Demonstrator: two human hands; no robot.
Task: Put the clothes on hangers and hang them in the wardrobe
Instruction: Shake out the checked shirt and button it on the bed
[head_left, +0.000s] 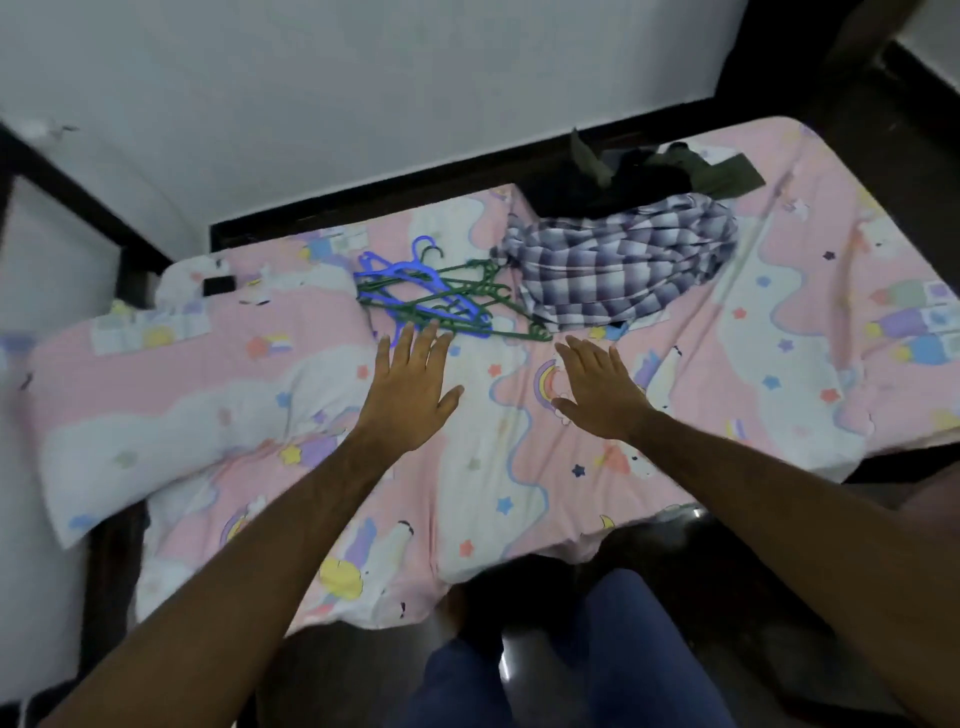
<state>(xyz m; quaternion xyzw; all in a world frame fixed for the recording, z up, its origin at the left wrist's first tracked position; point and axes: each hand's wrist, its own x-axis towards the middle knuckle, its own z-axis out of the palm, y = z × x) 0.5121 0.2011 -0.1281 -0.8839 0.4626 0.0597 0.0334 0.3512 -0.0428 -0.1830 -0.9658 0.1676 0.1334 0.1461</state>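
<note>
Head cam looking down at a bed covered with a pink cartoon sheet (519, 467) full of rainbows, stars and little llama-ish figures. Both arms reach out over it. Left hand (410, 389) is flat with fingers straight and spread, holding nothing, and its fingertips sit right at the near edge of a tangled pile of plastic hangers (441, 293), maybe just touching one, but the frame is a bit motion-blurred so I can't say for sure. Right hand (597, 389) is the same deal: fingers extended, relaxed, nothing in it, hovering over or resting on the sheet just short of a crumpled plaid shirt (618, 260). The hangers are a mix of blue and dark green ones, all jumbled together in the middle of the bed, between the pillow side and the clothes. The plaid shirt, purple-grey and white checks, lies bunched up just to the right of the hangers. Behind it, up against the far edge of the bed by the white wall (363, 104), there's a heap of dark clothes (644, 176), black and olive green pieces as far as I can tell. A pillow (171, 395) in matching fabric sits on the left. Blue trouser legs (613, 649) show at the bottom of the frame.
</note>
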